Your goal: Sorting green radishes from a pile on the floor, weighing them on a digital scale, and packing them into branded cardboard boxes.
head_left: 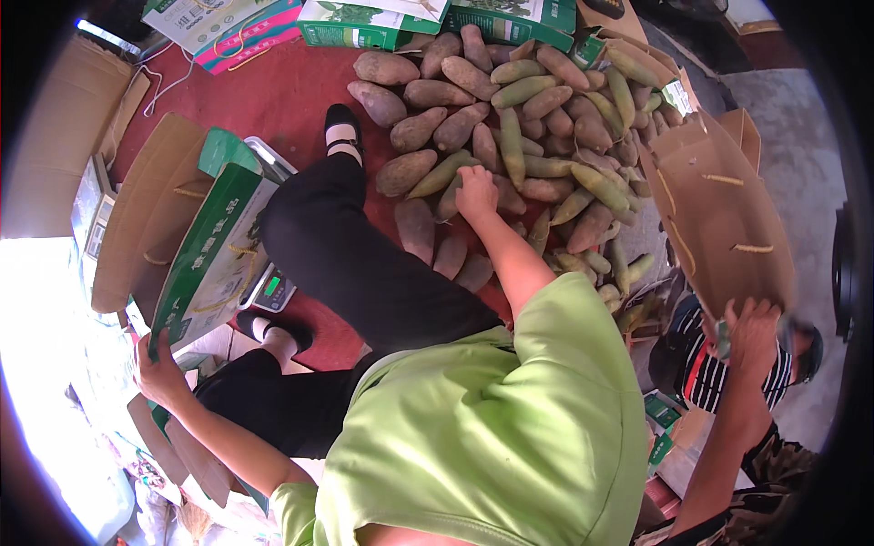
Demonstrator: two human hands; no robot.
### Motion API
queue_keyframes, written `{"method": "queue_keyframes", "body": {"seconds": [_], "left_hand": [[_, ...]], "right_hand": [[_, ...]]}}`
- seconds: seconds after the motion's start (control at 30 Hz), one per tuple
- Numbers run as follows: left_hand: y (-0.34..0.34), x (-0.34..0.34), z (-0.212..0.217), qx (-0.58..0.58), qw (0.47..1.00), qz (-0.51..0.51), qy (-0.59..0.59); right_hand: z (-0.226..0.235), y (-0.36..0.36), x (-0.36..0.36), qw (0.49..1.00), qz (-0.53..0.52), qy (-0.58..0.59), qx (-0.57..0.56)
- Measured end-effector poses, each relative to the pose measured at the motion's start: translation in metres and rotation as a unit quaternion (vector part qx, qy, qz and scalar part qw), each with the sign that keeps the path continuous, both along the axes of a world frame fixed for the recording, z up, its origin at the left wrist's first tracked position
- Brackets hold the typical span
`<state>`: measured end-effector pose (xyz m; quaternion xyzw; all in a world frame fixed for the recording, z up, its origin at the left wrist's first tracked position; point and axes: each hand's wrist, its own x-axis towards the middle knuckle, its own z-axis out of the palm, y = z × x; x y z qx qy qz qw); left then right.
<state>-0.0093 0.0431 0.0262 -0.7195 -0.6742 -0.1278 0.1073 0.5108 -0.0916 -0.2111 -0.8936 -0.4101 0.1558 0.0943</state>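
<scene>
My left hand (164, 371) grips the lower edge of a green-and-white carton (208, 241) with yellow cord handles; its top flaps stand open. The carton is at or over a scale (276, 289) with a lit green display. My right hand (476, 193) reaches into a pile of root vegetables, its fingers curled down on a greenish root vegetable (447, 200); the fingertips are partly hidden. Thick brown, soil-coated roots (414, 130) lie around it, mixed with long green ones (511, 146).
At the right a co-worker's hand (751, 332) holds a brown carton (728, 209) open beside the pile. Another person in a striped shirt (710, 364) is below it. More printed cartons (355, 27) stand along the far edge of the red floor covering (259, 96).
</scene>
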Motion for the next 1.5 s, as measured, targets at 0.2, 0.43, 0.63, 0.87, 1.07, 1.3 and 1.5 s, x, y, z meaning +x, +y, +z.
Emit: {"method": "queue_keyframes", "body": {"seconds": [0.2, 0.43, 0.63, 0.87, 1.07, 1.3, 1.5], "left_hand": [[-0.003, 0.004, 0.002, 0.006, 1.000, -0.001, -0.001], [-0.005, 0.002, 0.003, 0.025, 0.999, -0.013, 0.016], [-0.007, 0.020, 0.012, -0.008, 0.999, 0.041, -0.026], [-0.009, 0.012, 0.016, -0.046, 0.998, 0.042, -0.029], [-0.006, 0.023, 0.026, -0.055, 0.998, -0.005, -0.027], [-0.009, 0.020, 0.025, -0.050, 0.999, -0.015, -0.012], [-0.014, 0.009, 0.022, -0.074, 0.997, 0.005, -0.018]], "right_hand": [[-0.012, 0.004, 0.031, 0.987, 0.098, -0.115, -0.051], [-0.011, 0.020, 0.036, 0.970, 0.103, -0.042, -0.218], [-0.015, -0.021, 0.034, 0.979, 0.139, -0.031, -0.149], [-0.001, -0.057, 0.009, 0.974, 0.147, -0.035, -0.171], [0.058, -0.039, 0.011, 0.989, 0.043, 0.026, -0.140], [0.159, 0.033, 0.006, 0.982, 0.038, 0.043, 0.181], [0.289, 0.121, -0.064, 0.885, 0.210, 0.187, 0.372]]}}
